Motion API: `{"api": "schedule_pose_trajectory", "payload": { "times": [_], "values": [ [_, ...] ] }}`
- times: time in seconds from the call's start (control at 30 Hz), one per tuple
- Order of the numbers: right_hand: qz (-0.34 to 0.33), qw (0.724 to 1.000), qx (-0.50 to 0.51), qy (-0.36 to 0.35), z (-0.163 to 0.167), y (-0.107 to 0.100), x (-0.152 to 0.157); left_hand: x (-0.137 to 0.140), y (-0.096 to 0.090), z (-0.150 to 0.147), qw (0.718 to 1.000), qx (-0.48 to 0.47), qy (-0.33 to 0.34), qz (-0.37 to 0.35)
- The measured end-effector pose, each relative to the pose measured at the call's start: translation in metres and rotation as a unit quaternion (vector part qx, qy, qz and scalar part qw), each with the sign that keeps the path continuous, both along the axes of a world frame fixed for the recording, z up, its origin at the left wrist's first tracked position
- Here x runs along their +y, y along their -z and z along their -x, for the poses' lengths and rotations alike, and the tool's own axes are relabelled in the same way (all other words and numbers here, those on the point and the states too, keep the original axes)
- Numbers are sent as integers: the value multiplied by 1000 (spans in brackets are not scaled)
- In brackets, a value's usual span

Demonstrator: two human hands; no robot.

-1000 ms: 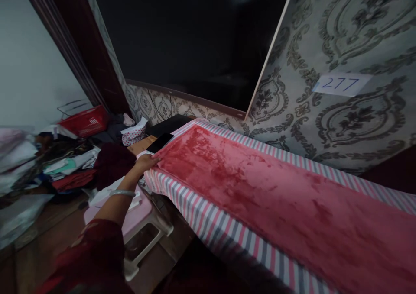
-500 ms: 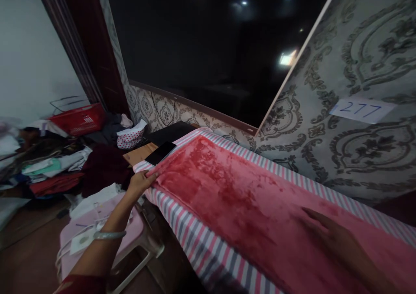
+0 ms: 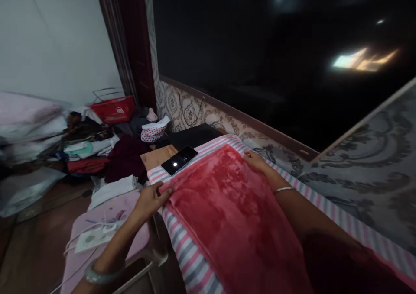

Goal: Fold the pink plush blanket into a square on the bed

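A red plush cloth (image 3: 224, 207) lies flat, lengthwise, over a pink, grey and white striped cover (image 3: 186, 246). At its left end, my left hand (image 3: 149, 203) grips the near corner, thumb and fingers pinched on the edge. My right hand (image 3: 259, 165) has its fingers closed at the far corner, by the striped border; the fingertips are partly hidden. Just beyond the cloth's left end, a black phone (image 3: 183, 159) with a small bright glare rests on the striped cover.
A pink stool (image 3: 133, 242) bearing a white power strip (image 3: 92, 238) and cords stands at the left. Behind it are heaped clothes (image 3: 126, 157) and a red basket (image 3: 113, 110). A wooden board (image 3: 156, 156) sits past the cover's end. A large dark screen (image 3: 260, 47) hangs on the wall.
My right hand has gone from over the middle of the red cloth to its far left corner. My left hand stays at the near corner. The view has turned left.
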State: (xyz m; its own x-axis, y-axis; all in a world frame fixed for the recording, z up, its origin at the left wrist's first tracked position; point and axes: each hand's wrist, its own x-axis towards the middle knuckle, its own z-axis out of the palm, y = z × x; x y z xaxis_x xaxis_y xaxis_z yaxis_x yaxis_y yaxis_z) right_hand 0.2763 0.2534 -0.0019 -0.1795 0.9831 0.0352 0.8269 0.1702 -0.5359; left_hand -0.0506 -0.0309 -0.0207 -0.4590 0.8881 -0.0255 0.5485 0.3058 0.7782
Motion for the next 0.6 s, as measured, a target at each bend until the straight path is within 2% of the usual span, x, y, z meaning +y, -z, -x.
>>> {"api": "schedule_pose_trajectory", "payload": {
  "times": [0.2,0.37,0.47,0.6],
  "values": [
    [27,998,37,-44,35,17,37,-2,8,-3,999,-19,-25,-31],
    [-37,995,88,-25,47,21,57,-5,26,0,990,-92,-79,-78],
    [-66,997,48,-8,49,31,60,-5,39,4,984,-116,-109,-79],
    [-70,997,-14,3,50,46,58,-4,49,8,985,-96,-140,-25]
  ]
}}
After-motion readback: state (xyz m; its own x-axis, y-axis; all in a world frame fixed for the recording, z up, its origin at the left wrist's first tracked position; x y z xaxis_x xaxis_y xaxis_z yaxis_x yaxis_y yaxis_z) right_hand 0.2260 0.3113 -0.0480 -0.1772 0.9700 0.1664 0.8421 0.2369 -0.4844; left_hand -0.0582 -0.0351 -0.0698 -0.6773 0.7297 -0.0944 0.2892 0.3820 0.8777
